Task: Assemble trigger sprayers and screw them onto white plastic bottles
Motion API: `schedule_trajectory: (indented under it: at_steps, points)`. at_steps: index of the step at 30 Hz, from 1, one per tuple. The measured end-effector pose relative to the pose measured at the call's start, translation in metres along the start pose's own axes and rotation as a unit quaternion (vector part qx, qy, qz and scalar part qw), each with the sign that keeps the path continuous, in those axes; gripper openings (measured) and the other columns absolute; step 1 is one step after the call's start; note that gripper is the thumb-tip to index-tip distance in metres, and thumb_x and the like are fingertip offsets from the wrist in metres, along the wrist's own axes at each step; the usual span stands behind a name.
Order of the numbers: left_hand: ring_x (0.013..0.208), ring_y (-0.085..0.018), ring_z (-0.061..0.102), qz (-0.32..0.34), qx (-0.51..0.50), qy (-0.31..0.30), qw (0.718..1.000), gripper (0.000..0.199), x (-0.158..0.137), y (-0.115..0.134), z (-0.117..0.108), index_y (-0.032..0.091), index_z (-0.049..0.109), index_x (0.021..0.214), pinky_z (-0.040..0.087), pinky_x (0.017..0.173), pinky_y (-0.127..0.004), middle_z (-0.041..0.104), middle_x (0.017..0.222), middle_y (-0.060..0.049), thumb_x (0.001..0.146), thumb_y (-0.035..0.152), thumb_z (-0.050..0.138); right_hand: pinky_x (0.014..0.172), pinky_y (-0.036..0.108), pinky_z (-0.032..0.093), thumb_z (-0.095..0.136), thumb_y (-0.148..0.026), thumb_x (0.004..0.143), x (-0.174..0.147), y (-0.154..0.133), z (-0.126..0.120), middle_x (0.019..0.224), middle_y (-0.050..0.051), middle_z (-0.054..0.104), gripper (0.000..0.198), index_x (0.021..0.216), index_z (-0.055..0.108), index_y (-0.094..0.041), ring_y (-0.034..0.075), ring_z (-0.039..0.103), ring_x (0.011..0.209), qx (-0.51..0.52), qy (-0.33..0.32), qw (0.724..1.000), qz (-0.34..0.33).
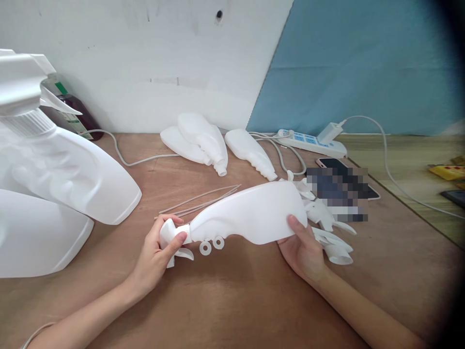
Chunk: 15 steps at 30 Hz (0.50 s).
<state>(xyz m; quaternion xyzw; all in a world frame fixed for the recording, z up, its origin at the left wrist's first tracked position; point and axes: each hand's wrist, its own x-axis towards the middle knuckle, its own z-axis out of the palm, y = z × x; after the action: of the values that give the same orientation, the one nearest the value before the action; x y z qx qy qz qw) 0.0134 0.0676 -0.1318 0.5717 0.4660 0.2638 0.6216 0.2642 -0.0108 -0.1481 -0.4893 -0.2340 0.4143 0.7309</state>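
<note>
A white spray bottle [250, 213] lies sideways between my hands, above the table. My left hand [158, 247] is closed around its trigger sprayer head [167, 235], thumb on the ribbed collar. The sprayer sits at the bottle's neck; whether it is fully tightened I cannot tell. My right hand [303, 247] grips the wide base of the bottle, thumb on the near face. Just below the neck, two white ring washers [205, 248] rest on the table. Thin white dip tubes [203, 201] lie behind the bottle.
Several loose sprayer heads [323, 215] lie right of the bottle. Bottles without sprayers [203, 138] lie along the wall. Large white spray bottles [90, 169] stand at left before a dark bottle [82, 114]. A power strip [308, 141] and phone [348, 177] are at back right.
</note>
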Motion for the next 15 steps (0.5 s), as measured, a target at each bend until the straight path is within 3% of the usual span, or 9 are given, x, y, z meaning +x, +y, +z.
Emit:
schedule_trajectory:
  at_steps: [5,8,15]
  points:
    - [0.056,-0.010,0.049,0.064,0.084,0.040,0.994,0.034,-0.0004,0.0018,0.0008,0.021,0.044,0.088,0.037,0.047,-0.017,0.053,0.077,0.002,0.068,0.038,0.066,0.086,0.035,0.049,0.061,-0.033,0.075,0.0014,0.0001,0.0000,0.106,0.000,0.065,0.038,0.112,0.055,-0.026,0.023,0.058,0.103,-0.006,-0.001,1.000,-0.005]
    - [0.059,-0.010,0.048,0.097,0.084,0.049,0.991,0.034,-0.0019,0.0020,0.0012,0.021,0.045,0.089,0.037,0.048,-0.017,0.052,0.081,0.002,0.068,0.037,0.066,0.086,0.035,0.049,0.060,-0.034,0.075,0.0015,0.0012,-0.0017,0.107,0.001,0.065,0.039,0.113,0.054,-0.026,0.023,0.058,0.102,-0.012,-0.005,1.000,-0.008]
    - [0.058,-0.010,0.047,0.049,0.074,0.031,0.996,0.029,0.0011,-0.0048,-0.0009,0.021,0.042,0.091,0.036,0.050,-0.019,0.049,0.072,0.003,0.079,0.046,0.052,0.087,0.034,0.048,0.058,-0.035,0.077,0.0008,0.0004,-0.0027,0.109,0.002,0.064,0.041,0.116,0.052,-0.026,0.023,0.057,0.104,-0.034,-0.014,0.999,-0.004]
